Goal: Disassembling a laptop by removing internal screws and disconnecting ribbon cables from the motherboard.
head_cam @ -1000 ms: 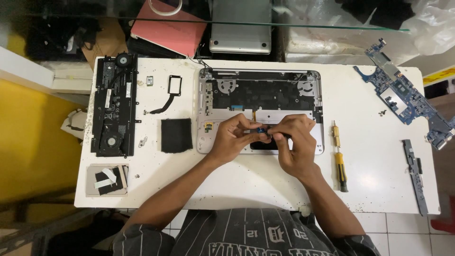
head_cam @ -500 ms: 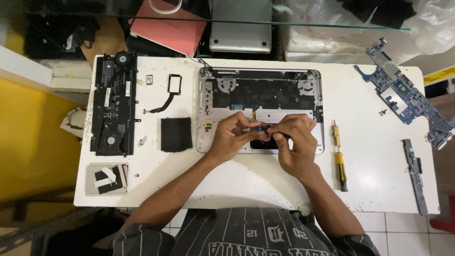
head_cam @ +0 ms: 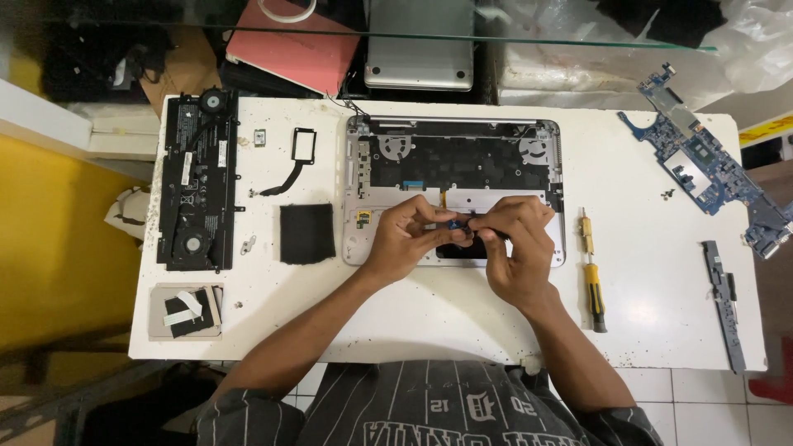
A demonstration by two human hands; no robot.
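Observation:
An opened silver laptop chassis [head_cam: 372,169] lies on the white table [head_cam: 429,318], its dark inner side facing up. Over its lower middle, my left hand [head_cam: 409,239] and my right hand [head_cam: 516,248] meet fingertip to fingertip. Both pinch a small dark part with a blue bit [head_cam: 457,223], just above the chassis. Exactly what the part is stays hidden by my fingers.
At the left lie a black battery and fan assembly [head_cam: 197,182], a black square pad [head_cam: 306,234], a small frame with cable [head_cam: 296,157] and a tray of small parts [head_cam: 186,311]. Two yellow-handled screwdrivers [head_cam: 592,272], a blue circuit board [head_cam: 710,169] and a grey strip [head_cam: 724,301] lie at the right.
My hands stay over the same spot on the chassis; only the fingers have shifted slightly around the small part.

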